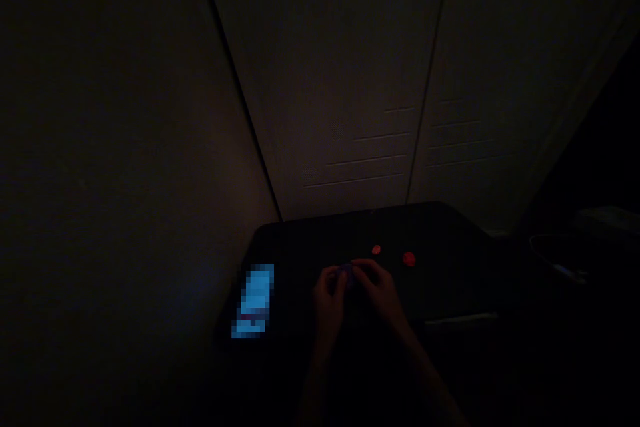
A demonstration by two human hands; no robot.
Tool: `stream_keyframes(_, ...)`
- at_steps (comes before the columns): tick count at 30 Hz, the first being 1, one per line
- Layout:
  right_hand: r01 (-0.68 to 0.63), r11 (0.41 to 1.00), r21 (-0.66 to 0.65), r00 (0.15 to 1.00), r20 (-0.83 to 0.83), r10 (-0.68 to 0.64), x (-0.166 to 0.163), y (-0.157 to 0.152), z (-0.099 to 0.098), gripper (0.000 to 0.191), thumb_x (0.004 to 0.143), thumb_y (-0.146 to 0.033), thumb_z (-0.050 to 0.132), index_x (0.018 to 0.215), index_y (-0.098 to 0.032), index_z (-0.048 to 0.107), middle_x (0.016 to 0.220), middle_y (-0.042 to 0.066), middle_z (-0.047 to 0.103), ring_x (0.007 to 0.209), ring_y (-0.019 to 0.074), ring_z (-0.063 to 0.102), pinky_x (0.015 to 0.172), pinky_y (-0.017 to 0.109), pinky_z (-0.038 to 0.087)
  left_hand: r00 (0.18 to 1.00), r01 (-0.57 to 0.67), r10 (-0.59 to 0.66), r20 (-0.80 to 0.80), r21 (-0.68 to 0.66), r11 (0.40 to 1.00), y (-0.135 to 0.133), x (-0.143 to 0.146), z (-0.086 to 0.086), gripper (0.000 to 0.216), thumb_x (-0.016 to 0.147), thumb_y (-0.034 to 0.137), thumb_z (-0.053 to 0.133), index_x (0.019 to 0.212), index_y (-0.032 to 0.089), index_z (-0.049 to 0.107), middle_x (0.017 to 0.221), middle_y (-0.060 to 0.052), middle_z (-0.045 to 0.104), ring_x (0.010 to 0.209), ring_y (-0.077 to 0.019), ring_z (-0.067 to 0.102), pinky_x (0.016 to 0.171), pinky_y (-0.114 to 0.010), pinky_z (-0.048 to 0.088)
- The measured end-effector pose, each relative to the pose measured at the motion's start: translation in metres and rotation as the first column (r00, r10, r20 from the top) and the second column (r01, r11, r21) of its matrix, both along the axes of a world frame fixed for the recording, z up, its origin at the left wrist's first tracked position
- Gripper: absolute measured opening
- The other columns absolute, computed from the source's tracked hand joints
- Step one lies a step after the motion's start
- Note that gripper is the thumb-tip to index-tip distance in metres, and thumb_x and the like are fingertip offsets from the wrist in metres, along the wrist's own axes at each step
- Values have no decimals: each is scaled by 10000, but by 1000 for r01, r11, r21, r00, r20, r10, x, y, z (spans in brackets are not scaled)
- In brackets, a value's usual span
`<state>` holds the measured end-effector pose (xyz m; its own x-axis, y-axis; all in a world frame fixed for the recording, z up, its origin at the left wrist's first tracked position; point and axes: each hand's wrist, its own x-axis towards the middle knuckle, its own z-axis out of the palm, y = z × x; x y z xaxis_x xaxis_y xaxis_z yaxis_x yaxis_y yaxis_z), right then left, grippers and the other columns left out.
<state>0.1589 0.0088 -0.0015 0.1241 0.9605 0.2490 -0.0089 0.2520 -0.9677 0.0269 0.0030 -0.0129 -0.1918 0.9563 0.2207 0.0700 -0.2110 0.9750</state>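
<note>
Gripping a small purple bit (347,273) btwn the fingertips of both hands, out over the middle of the tabletop (310,240), approx. halfway from L edge to R. L hand (327,282) is closed on it from the L side, fingers curled, thumb up against it. R hand (379,282) meets it from the R, fingers bent over w/ tips at its far side; R thumb is too dim to make out. Hands are v. close together, w/ the bit in the gap. Its exact shape is lost in the dark, & can't tell if it touches the tabletop or is held just above.

Two red lumps sit beyond the hands, toward the far edge: the small lump (376,249) just past the R hand's knuckles, the big lump (409,259) a bit further to the R & slightly closer to the near edge. They're near each other but apart, & both clear of the fingers.

Lit screen (256,300), pixelated to blue blocks, lies by the L edge, toward the near L corner, well apart from the L hand. Tabletop is black w/ rounded far corners; the near edge mostly fades into shadow.

Panels (340,67) w/ dark seams rise behind the far edge, w/ short horiz. lines low down. Off past the R edge, a pale cord (543,257) shows faintly; other stuff there is too dark to ID.
</note>
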Motion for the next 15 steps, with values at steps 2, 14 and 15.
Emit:
stream_keyframes(2,-29,999,-22,1000,-12,28,0,0,1,339,808,-495,740,992,-210,751,990,75,780,948,274,717,857,378,557,1000,-11,11,-18,3,1000,0,0,1,299,883,442,657,1008,172,688,971,-87,754,900,-220,716,812,-324,556)
stream_keyframes(14,4,999,-44,998,-63,-7,-2,-2,-2,436,729,-491,819,1051,-209,734,871,60,763,819,252,714,732,343,557,999,42,-41,-26,18,999,3,-1,-6,288,893,427,656,1037,182,706,1036,-100,755,972,-243,708,883,-354,538)
stream_keyframes(15,-2,999,-43,998,-67,-1,-2,-2,-2,430,740,-492,811,1054,-209,732,872,61,764,817,251,714,731,343,555,999,41,-40,-33,18,999,3,-1,-6,285,893,424,656,1037,183,705,1034,-98,755,965,-241,708,875,-350,539)
